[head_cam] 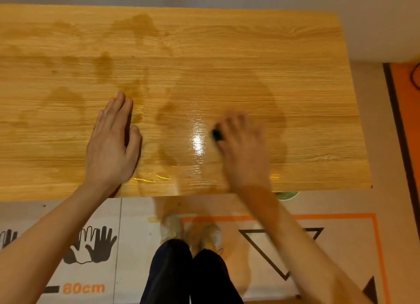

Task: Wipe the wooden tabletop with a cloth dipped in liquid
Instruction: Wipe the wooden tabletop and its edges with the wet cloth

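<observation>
Here, at the far left, the floor mat (68, 247) below the worktop's near edge carries printed hand outlines (91, 244) and an orange "80cm" label (83, 288). Above it, the wooden worktop (295, 54) fills most of the view, its left and middle areas blotched with darker damp patches (66, 97). The left hand (112, 142) lies flat on the wood, palm down, fingers straight and close together, thumb out to the side, holding nothing. Just right of it, thin bright streaks of liquid (150, 179) sit near the front edge, and further right a glossy wet sheen (198, 142) catches the light. The right hand (243, 149) is blurred and presses down on the wood beside that sheen, fingers curled over a small dark thing (217, 134) that peeks out at the fingertips; it is probably the cloth, though the blur makes it hard to be sure. A faint curved damp mark (278, 113) arcs around the right of this hand. Below the worktop, between the two forearms, dark trousers (181, 274) and pale shoes (172, 226) stand on the mat. Just under the worktop's front edge, right of the right wrist, the rim of a green round object (287, 194) shows. To the right, the mat bears an orange-bordered panel with a black triangle outline (281, 253).
</observation>
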